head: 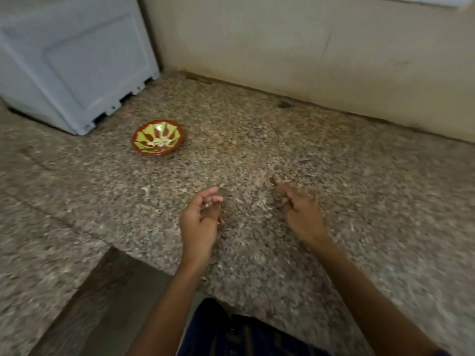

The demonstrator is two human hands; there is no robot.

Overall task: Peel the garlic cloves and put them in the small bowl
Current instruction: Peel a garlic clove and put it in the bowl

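The small bowl [177, 129], red with yellow-green panels, stands on the speckled stone counter at the left of middle. Several pale peeled garlic cloves [160, 143] lie in it. My left hand [199, 222] hovers over the counter's near part with its fingers curled, and it seems to pinch a small pale garlic piece [207, 205]; blur hides its shape. My right hand [302, 211] is a hand's width to the right. Its index finger stretches forward over the counter, the other fingers are loosely bent, and nothing shows in it.
A pale scrap [146, 188], perhaps garlic skin, lies on the counter [257, 140] left of my left hand. A white appliance [77, 68] fills the back left corner. A beige wall [308, 47] closes the back. The counter's front edge has a step-shaped cutout [123, 258] at lower left.
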